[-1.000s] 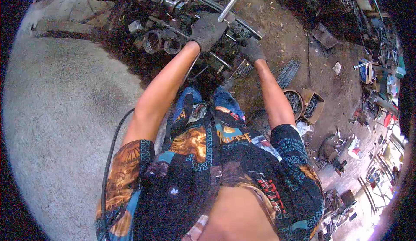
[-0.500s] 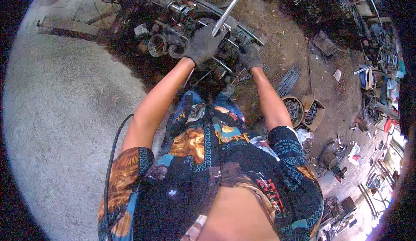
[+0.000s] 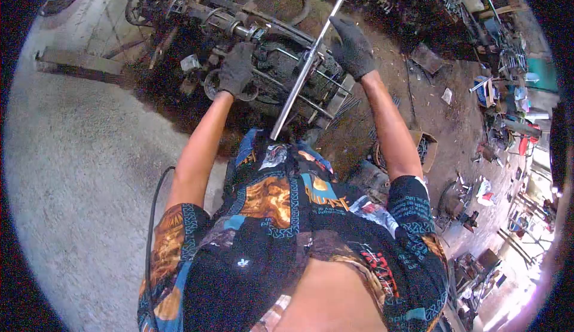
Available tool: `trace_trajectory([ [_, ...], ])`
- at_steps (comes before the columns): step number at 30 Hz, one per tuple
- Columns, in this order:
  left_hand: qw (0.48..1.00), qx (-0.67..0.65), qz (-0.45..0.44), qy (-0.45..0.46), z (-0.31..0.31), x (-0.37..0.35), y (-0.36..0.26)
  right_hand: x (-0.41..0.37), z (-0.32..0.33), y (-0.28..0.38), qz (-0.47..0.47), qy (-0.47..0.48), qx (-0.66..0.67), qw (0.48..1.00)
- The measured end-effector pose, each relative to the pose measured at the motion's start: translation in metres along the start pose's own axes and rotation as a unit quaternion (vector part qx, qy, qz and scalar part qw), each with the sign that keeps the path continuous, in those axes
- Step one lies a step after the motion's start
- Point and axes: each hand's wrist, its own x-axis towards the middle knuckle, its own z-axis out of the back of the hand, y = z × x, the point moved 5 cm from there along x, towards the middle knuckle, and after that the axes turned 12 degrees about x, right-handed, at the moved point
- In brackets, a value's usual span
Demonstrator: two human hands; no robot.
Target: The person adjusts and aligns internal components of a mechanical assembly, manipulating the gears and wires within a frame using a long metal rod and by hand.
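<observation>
A long shiny metal bar lies slantwise across the machine, its lower end near my legs. My left hand, in a dark glove, is on the machine's left part, beside a silver cylindrical piece; its fingers are too dark to make out. Near the upper end of the bar is my gloved right hand, its fingers spread and the thumb side close to the bar. Thin metal rods run across the machine below the bar.
Round metal rings and a wheel belong to the machine's left side. A cardboard box stands on the floor at the right. Tools and scrap lie farther right. A dark beam rests on the concrete at the left.
My left hand has moved left, away from the bar. My right hand has moved up toward the bar's upper end. The bar has swung lower and lies more steeply across the machine.
</observation>
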Motion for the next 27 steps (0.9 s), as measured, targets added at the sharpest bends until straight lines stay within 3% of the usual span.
trace_trajectory([
  [1,1.000,-0.007,-0.003,-0.005,0.011,0.003,0.014,0.010,-0.018,-0.008,0.056,0.014,-0.019,0.998],
  [3,0.961,-0.162,0.218,0.054,0.032,0.008,0.057,0.027,-0.032,-0.018,0.108,0.036,-0.042,0.993],
  [4,0.999,0.044,0.017,0.000,-0.005,0.006,0.086,0.034,-0.038,-0.022,0.126,0.097,-0.126,0.979],
  [5,0.999,0.036,0.018,0.000,0.006,0.011,0.089,0.039,-0.044,-0.020,0.142,0.158,-0.208,0.955],
  [6,0.990,-0.059,0.119,0.039,0.014,0.015,0.105,0.041,-0.042,-0.028,0.039,0.218,-0.188,0.957],
  [7,0.961,-0.152,0.217,0.079,0.025,0.019,0.119,0.043,-0.040,-0.031,0.038,0.223,-0.192,0.955],
  [8,0.982,0.056,0.046,0.174,0.027,0.027,0.120,0.041,-0.036,-0.037,0.040,0.213,-0.197,0.956],
  [9,0.982,0.051,0.045,0.179,0.025,0.025,0.130,0.037,-0.035,-0.040,0.041,0.203,-0.201,0.957],
  [11,0.988,-0.111,0.103,0.008,0.033,0.019,0.150,0.027,-0.032,-0.023,0.038,0.189,-0.203,0.960],
  [12,0.887,-0.359,0.249,0.152,0.086,0.025,0.129,0.019,-0.032,-0.026,-0.073,0.236,-0.244,0.938],
  [13,0.886,-0.361,0.246,0.155,0.070,0.025,0.141,0.009,-0.029,-0.029,-0.183,0.276,-0.282,0.900],
  [15,0.966,-0.176,0.184,0.047,0.044,0.028,0.171,-0.048,-0.020,-0.050,-0.122,0.161,-0.251,0.947],
  [17,0.967,-0.189,0.163,0.047,0.043,0.032,0.179,-0.095,-0.019,-0.036,-0.225,0.111,-0.208,0.945],
  [19,0.968,-0.200,0.145,0.049,0.011,0.030,0.201,-0.112,-0.029,0.035,-0.305,0.059,-0.152,0.938],
  [21,0.997,-0.027,0.031,-0.070,-0.059,0.025,0.232,-0.139,-0.067,0.061,-0.373,0.125,-0.087,0.915],
  [22,0.997,-0.027,0.031,-0.068,-0.038,0.029,0.220,-0.132,-0.084,0.082,-0.404,0.121,-0.026,0.906],
  [24,0.961,-0.200,0.181,0.057,0.021,0.036,0.191,-0.088,-0.111,0.138,-0.443,0.089,0.126,0.883],
  [25,0.963,-0.198,0.174,0.059,0.031,0.033,0.185,-0.055,-0.115,0.162,-0.447,0.063,0.214,0.866],
  [27,0.969,-0.184,0.158,0.037,0.047,0.033,0.181,0.007,-0.113,0.184,-0.266,0.015,0.251,0.931],
])
